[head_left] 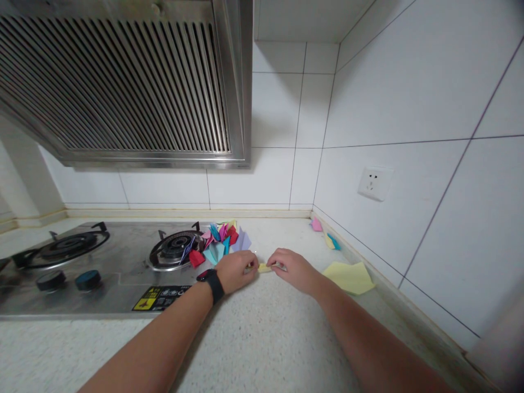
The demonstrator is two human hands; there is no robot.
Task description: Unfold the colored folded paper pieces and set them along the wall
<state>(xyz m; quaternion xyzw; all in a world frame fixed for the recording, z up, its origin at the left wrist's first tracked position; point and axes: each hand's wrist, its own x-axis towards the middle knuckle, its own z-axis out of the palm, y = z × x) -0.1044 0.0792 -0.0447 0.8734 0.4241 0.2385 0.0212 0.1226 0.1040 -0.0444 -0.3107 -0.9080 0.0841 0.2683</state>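
Note:
Between my two hands, just above or on the speckled countertop (262, 338), is a small folded piece of yellow paper (265, 268). My left hand (237, 270), with a dark watch (212, 284) at the wrist, pinches its left end. The fingers of my right hand (293, 268) are closed on the right end. Most of the paper is hidden by the fingers, so its full shape does not show. Just beyond my left hand lies a pile of colourful folded paper pieces (214, 252). A larger yellow paper sheet (350, 277) lies to the right of my right forearm.
A steel gas stove (118, 278) with two burners fills the left, and the paper pile partly overlaps its right burner (176, 250). The range hood (164, 161) hangs above. Pink folded paper (316, 224) and blue folded paper (334, 242) lie along the right tiled wall (429, 191).

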